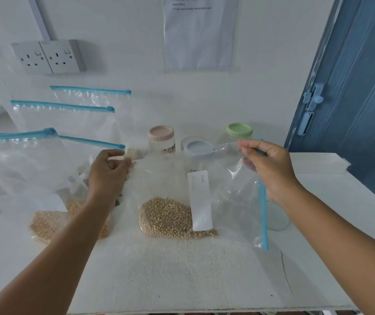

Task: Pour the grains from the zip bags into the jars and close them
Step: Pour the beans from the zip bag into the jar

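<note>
**Two hands hold up a zip bag of grains in front of closed jars**

A clear zip bag is held upright over a white table, its blue zip strip running down the right side. The left hand pinches the top left corner; the right hand grips the zip end. Pale round grains sit at the bottom. Three lidded jars stand just behind. Risk: if the zip opens while it faces sideways, grains could spill onto the table, since no jar is open.
</note>
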Demonstrator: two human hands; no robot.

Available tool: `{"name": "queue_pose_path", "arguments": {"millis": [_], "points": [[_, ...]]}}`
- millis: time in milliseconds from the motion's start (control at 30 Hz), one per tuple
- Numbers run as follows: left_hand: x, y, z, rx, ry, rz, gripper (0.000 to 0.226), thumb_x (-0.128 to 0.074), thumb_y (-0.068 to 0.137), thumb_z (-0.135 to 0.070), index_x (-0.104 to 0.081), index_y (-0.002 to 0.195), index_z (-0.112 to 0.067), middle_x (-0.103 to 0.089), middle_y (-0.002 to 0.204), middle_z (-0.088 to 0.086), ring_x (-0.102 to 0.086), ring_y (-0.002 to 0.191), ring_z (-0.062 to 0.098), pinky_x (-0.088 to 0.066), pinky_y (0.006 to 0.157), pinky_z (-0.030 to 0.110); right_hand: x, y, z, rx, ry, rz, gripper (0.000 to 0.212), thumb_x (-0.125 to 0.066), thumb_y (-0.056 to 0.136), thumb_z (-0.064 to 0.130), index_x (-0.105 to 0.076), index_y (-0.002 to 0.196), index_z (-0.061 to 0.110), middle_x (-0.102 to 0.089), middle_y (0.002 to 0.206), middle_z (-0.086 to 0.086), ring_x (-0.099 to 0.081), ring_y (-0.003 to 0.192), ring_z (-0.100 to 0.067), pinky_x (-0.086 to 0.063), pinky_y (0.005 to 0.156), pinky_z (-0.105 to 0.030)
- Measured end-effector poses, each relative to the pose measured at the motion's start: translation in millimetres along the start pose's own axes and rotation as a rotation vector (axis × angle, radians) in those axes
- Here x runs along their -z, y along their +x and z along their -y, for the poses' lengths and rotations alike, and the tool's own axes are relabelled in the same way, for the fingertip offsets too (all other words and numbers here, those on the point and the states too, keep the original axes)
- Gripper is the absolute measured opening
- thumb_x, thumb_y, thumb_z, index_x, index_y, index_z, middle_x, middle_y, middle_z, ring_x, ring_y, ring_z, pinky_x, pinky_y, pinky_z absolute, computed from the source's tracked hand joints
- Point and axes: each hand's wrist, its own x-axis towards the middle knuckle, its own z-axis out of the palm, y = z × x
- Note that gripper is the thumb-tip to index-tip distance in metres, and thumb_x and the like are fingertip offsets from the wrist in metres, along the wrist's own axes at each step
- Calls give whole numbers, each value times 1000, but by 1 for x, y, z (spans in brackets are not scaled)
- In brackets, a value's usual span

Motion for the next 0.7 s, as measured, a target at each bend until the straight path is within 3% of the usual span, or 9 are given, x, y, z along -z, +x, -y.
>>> {"name": "queue_pose_path", "arguments": {"millis": [67, 167, 333, 433, 533, 633, 700], "points": [[-1, -1, 2, -19, 66, 67, 23, -76, 95, -27, -65, 116, -26, -77, 78, -12, -72, 76, 15, -58, 70, 38, 0, 0, -1, -4, -11, 9, 20, -68, 99, 9, -81, 101, 24, -79, 106, 8, -74, 95, -4, -60, 88, -23], [3, 4, 1, -36, 72, 36, 22, -75, 96, -29, -65, 115, -30, -78, 83, -11, -72, 77, 18, -55, 66, 33, 0, -1, -3, -13, -5, -4, 20, -68, 100, 8, -82, 102, 22, -79, 104, 9, -73, 94, -2, -60, 88, -22], [2, 10, 3, -44, 54, 55, 14, -71, 97, -28, -68, 110, -26, -77, 78, -4, -68, 74, 15, -53, 72, 34, 0, 0, -3, -18, -7, -4, 20, -68, 100, 8, -81, 103, 22, -79, 105, 8, -73, 93, -2, -60, 86, -21], [1, 10, 1, -69, 63, 85, 24, -77, 94, -35, -68, 112, -22, -76, 77, 1, -69, 71, 14, -54, 72, 33, -1, 0, -3, -14, -4, -5, 19, -68, 99, 8, -81, 103, 22, -79, 105, 9, -74, 98, -4, -60, 86, -21], [0, 11, 3, -63, 9, 67, 27, -79, 92, -29, -68, 115, -20, -77, 80, 1, -70, 75, 20, -52, 71, 31, -2, 2, -4, -16, -8, -4, 18, -69, 99, 8, -82, 103, 20, -79, 105, 7, -74, 94, -4, -61, 90, -26], [-2, 6, 4, -42, -27, 42, 22, -76, 94, -37, -67, 111, -27, -77, 89, 3, -71, 81, 22, -54, 73, 34, -3, 3, -5, -15, -16, -13, 18, -69, 99, 8, -82, 105, 18, -79, 106, 4, -73, 85, -4, -61, 93, -29], [0, -3, 6, -8, -120, 151, 23, -77, 90, -46, -65, 106, -34, -72, 94, 9, -62, 77, 25, -50, 66, 37, -3, 3, -5, -9, -18, -15, 18, -68, 99, 8, -81, 106, 18, -79, 106, 5, -73, 87, -3, -60, 92, -27]]}}
